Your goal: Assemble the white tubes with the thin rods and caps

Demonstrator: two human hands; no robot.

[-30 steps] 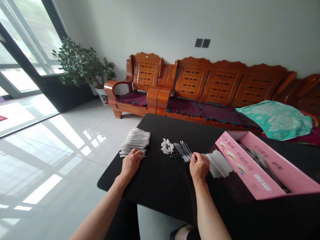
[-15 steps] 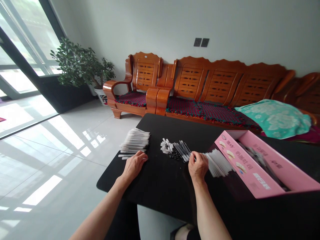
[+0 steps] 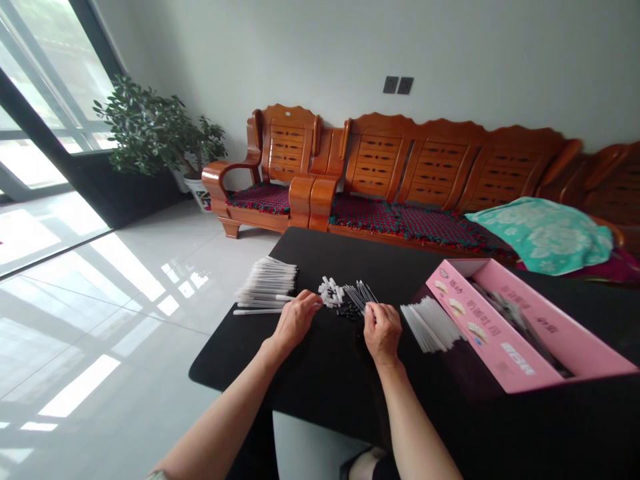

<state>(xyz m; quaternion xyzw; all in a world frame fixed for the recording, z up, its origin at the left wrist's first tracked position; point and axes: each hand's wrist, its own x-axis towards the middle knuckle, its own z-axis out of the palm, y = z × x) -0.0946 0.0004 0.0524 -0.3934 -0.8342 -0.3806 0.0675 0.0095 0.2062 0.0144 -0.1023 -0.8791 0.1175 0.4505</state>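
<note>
Left grip [image 3: 298, 320] curls beside the white pieces [image 3: 330, 293], right grip [image 3: 383, 332] by the thin rods [image 3: 359, 296]; whether either holds anything, one cannot tell. Grouping seemingly eases reach.

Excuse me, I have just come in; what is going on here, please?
A person has both bare hands over a black table. The left hand is beside a row of white pen-like sticks, fingertips close to small white caps. The right hand is at thin, refill-like rods; whether either hand grips anything is unclear. Small black pieces lie near the caps. Whitish tubes lie between the right hand and an open pink box.
</note>
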